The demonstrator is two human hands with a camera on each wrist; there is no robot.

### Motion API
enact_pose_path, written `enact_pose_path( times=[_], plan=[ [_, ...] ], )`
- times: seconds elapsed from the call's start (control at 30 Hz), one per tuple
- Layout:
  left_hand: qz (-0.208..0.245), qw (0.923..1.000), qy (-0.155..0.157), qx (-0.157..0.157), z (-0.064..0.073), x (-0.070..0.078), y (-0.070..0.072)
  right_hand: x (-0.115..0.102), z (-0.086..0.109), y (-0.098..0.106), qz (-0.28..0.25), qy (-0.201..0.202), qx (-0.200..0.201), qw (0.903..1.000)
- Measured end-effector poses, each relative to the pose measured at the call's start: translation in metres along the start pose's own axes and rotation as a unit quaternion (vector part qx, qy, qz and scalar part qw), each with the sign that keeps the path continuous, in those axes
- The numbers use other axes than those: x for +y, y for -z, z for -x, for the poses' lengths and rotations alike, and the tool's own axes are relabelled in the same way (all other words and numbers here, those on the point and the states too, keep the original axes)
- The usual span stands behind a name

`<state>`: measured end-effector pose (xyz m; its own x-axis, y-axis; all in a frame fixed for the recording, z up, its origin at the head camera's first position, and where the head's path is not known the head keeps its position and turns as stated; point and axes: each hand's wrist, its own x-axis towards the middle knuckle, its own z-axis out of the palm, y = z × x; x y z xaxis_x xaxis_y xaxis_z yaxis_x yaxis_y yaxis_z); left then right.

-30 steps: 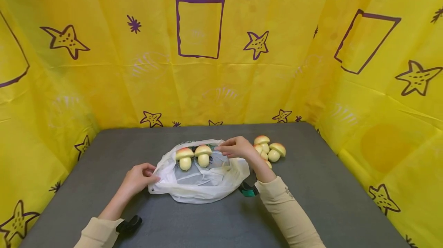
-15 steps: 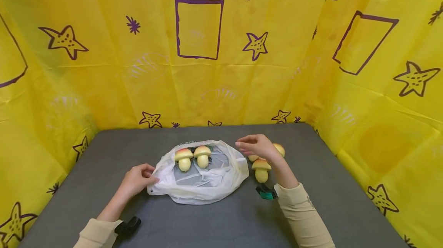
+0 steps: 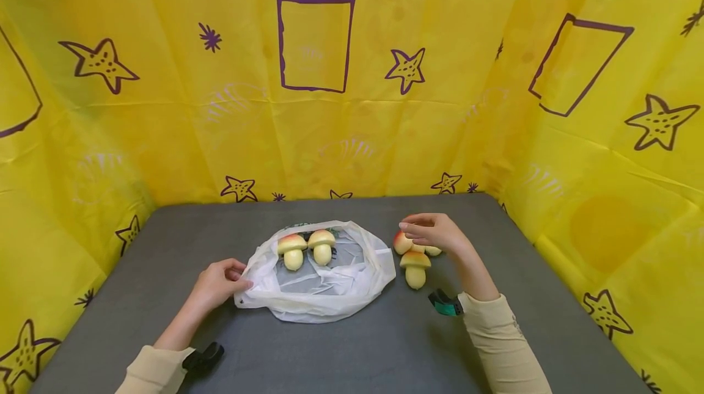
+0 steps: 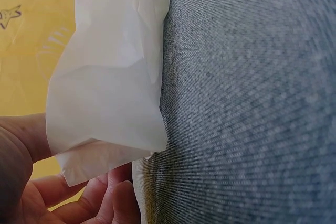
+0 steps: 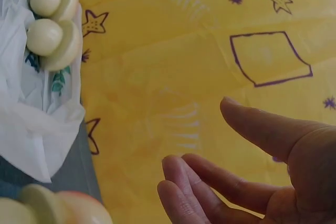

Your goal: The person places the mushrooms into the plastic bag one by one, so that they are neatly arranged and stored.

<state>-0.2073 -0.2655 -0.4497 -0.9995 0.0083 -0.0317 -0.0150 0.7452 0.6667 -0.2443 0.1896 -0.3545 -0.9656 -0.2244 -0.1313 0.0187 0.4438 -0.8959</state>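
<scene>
A white plastic bag (image 3: 316, 308) lies spread on the grey table with its mouth facing up. Two toy mushrooms (image 3: 321, 248) with yellow caps and pale stems sit inside, towards the far side. My left hand (image 3: 220, 284) pinches the bag's left edge; in the left wrist view the white plastic (image 4: 107, 103) passes between thumb and fingers. To the right of the bag, several more mushrooms (image 3: 415, 270) are grouped together. Over that group hovers my right hand (image 3: 437, 232), partly covering it, its thumb and fingers apart with nothing between them in the right wrist view.
The grey tabletop (image 3: 308, 357) is bordered by yellow cloth (image 3: 319, 137) with starfish drawings at the back and both sides. A black wrist device (image 3: 205, 357) sits by the left sleeve, another one (image 3: 444, 302) by the right sleeve.
My right hand has moved right, from over the bag's far right rim to above the loose mushrooms, uncovering the front one. My left hand stays at the bag's edge.
</scene>
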Motion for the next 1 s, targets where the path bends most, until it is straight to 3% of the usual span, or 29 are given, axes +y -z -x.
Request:
enact_pose_path(
  times=[0.53,1.0],
  plan=[
    [-0.004,1.0,-0.004,-0.002,-0.001,0.001,0.002,0.02,0.012,0.03,-0.001,-0.028,0.015,0.9995],
    [-0.003,1.0,-0.009,-0.001,0.001,0.001,0.002,0.035,0.021,0.036,0.006,-0.044,0.02,0.9988]
  ],
)
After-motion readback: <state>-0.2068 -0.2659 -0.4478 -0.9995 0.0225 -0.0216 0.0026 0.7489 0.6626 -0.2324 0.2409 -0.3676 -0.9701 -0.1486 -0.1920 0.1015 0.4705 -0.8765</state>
